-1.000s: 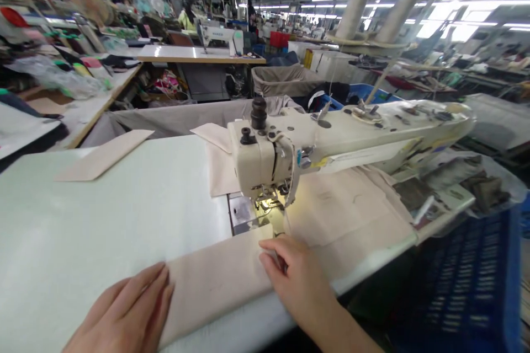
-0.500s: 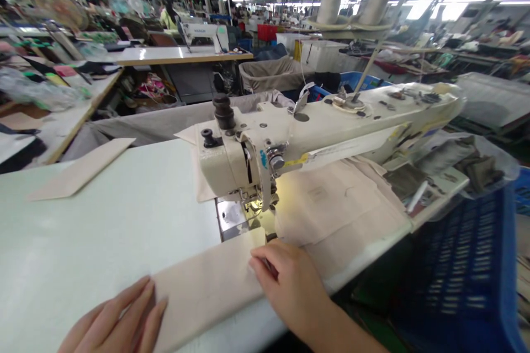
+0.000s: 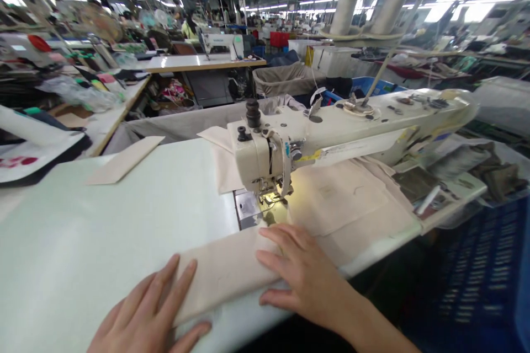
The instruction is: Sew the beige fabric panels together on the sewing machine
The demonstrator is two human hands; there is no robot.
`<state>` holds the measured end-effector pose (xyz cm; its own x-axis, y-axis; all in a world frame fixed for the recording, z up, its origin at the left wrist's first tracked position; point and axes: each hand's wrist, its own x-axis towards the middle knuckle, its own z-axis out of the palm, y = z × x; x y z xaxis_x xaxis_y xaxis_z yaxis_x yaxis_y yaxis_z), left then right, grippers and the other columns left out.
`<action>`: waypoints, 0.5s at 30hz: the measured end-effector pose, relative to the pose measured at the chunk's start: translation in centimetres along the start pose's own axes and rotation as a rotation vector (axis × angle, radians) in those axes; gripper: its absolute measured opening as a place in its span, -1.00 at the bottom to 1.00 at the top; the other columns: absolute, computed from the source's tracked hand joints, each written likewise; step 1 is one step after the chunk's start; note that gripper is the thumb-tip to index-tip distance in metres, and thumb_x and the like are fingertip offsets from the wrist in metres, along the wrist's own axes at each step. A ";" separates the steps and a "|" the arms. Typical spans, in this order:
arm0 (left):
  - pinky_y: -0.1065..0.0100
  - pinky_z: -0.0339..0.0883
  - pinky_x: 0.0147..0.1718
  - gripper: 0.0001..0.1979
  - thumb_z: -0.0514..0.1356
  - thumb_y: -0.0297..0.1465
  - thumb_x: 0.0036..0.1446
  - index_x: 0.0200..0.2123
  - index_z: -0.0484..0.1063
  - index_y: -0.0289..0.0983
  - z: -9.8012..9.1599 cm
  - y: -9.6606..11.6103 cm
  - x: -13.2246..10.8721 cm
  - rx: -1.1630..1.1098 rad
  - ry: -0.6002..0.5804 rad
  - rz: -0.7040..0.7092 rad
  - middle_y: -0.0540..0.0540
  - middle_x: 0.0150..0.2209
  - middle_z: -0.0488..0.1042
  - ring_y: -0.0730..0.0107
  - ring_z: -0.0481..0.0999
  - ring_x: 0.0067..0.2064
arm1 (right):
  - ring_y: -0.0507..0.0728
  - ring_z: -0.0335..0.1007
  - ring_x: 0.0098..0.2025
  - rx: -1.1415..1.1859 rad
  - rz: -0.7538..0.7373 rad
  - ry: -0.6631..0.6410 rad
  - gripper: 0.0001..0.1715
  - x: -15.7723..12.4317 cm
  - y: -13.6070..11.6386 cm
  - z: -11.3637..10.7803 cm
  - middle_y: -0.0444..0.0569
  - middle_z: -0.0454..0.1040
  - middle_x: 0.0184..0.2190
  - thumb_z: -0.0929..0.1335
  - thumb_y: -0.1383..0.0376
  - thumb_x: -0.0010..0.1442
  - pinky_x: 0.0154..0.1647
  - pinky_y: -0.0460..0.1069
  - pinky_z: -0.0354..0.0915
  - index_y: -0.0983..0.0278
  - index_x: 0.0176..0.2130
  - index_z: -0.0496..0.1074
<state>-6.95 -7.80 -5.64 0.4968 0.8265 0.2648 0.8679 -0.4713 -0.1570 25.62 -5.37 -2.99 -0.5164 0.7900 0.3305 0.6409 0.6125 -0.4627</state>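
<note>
The left grip [image 3: 149,309] is released, its fingers spread and lying open over the near end of a folded beige fabric strip [image 3: 223,270]. The right grip [image 3: 302,273] is also unclenched, resting flat across the strip's other end with the thumb along its front edge. The strip lies slantwise along the near edge of the white desk [image 3: 124,220], its far end just in front of the steel needle plate [image 3: 247,207] of an industrial sewing machine [image 3: 265,160]. Beige fabric panels [image 3: 335,198] lie under the machine's arm, and a loose beige piece [image 3: 124,160] sits well apart on the desk's far left. A blue plastic crate [image 3: 476,281] stands beyond the desk's right side, and two thread cones [image 3: 345,8] stand above the machine.
</note>
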 end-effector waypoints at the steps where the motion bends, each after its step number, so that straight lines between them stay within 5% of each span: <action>1: -0.02 0.46 -0.05 -0.20 0.10 0.19 0.16 0.29 0.35 -0.21 -0.1 0.2 -0.1 0.010 0.015 0.007 -0.32 0.24 0.42 -0.18 0.53 0.07 | 0.32 0.19 0.30 -0.019 -0.062 -0.009 -0.50 -0.2 0.1 0.0 0.12 0.35 0.25 0.53 0.15 0.18 0.35 0.25 0.11 0.22 0.05 0.42; 3: 0.00 0.46 -0.05 -0.31 0.09 0.07 0.23 0.26 0.39 -0.23 -0.5 0.5 0.0 0.010 0.029 0.010 -0.32 0.23 0.44 -0.15 0.54 0.06 | 0.27 0.21 0.29 -0.042 -0.135 -0.021 -0.67 -0.5 0.4 0.3 0.10 0.44 0.17 0.42 0.33 0.28 0.40 0.26 0.04 0.25 0.04 0.40; 8: 0.08 0.49 -0.02 -0.53 0.05 -0.20 0.20 0.10 0.55 -0.13 -2.6 0.1 0.9 -0.129 -0.039 -0.027 -0.18 0.10 0.57 0.00 0.60 -0.02 | 0.19 0.44 0.07 0.035 -0.125 0.062 -0.64 -0.9 0.4 0.4 0.02 0.59 -0.10 0.27 0.51 0.22 0.32 0.25 0.17 0.23 -0.05 0.46; 11: 0.22 0.53 -0.12 -0.61 0.07 -0.10 0.20 -0.10 0.62 -0.03 -5.1 -1.0 1.9 -0.378 -0.108 -0.141 -0.06 -0.08 0.66 0.12 0.64 -0.14 | 0.14 0.52 -0.08 0.264 0.058 0.160 -0.68 -0.5 -0.5 -0.7 -0.03 0.61 -0.18 0.27 0.45 0.21 0.12 0.11 0.37 0.21 -0.13 0.52; 15: 0.35 0.48 -0.40 -0.57 0.07 0.07 0.15 -0.34 0.58 -0.08 -7.5 -1.5 3.9 -0.719 -0.197 -0.471 0.02 -0.39 0.64 0.21 0.61 -0.36 | 0.10 0.54 -0.22 0.611 0.379 0.197 -0.70 1.5 -1.1 -2.1 -0.08 0.60 -0.23 0.29 0.28 0.28 -0.20 -0.04 0.43 0.21 -0.03 0.51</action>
<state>-6.27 -6.14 2.78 0.1344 0.9905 -0.0283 0.8084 -0.0931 0.5812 25.35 -4.82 -0.22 -0.1746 0.9695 0.1718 0.2955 0.2180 -0.9301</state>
